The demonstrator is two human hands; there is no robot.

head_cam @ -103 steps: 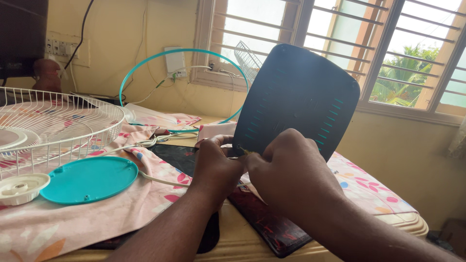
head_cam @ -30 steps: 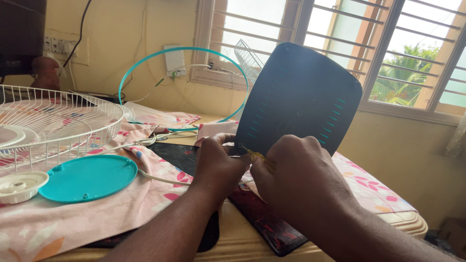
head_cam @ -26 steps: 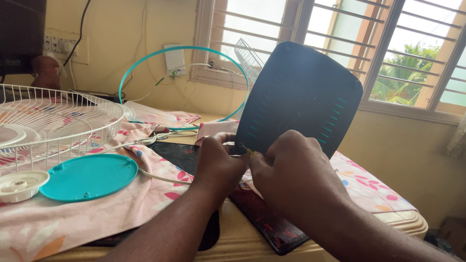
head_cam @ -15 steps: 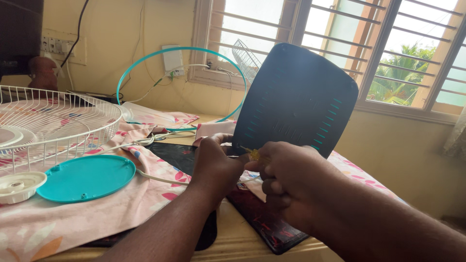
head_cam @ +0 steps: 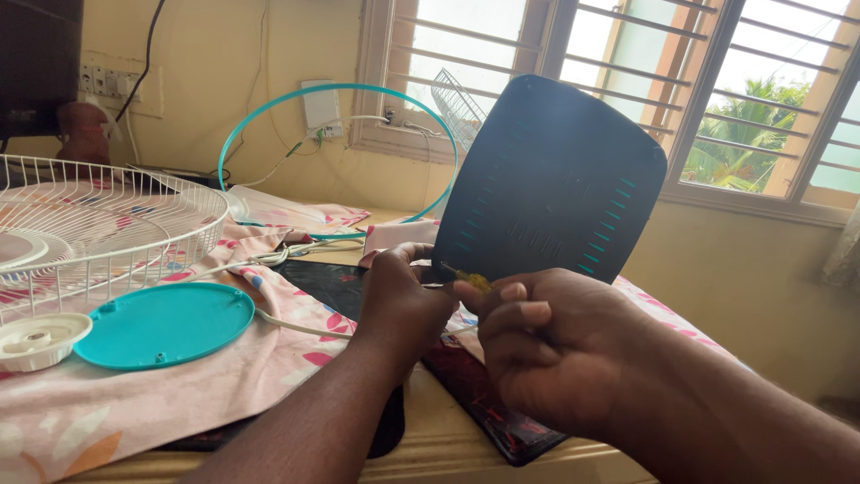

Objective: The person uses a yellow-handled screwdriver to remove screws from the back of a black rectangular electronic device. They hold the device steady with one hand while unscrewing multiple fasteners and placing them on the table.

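Note:
A dark blue slotted panel (head_cam: 555, 179), the base of a fan, stands tilted on its edge on the table. My left hand (head_cam: 403, 300) grips its lower edge and steadies it. My right hand (head_cam: 546, 345) is closed around a small screwdriver (head_cam: 466, 278) with a yellow handle, whose tip points at the panel's lower left edge. The shaft of the tool is mostly hidden by my fingers.
A teal round cover (head_cam: 166, 324) and a white cap (head_cam: 36, 341) lie on a floral cloth (head_cam: 134, 394). A white wire fan guard (head_cam: 98, 224) sits at the left, a teal ring (head_cam: 269, 116) leans against the wall, and a white cable (head_cam: 296, 255) runs across the table.
My right hand has drawn back toward me and lowered slightly, so the screwdriver's yellow handle now shows. My left hand and the panel have stayed in place.

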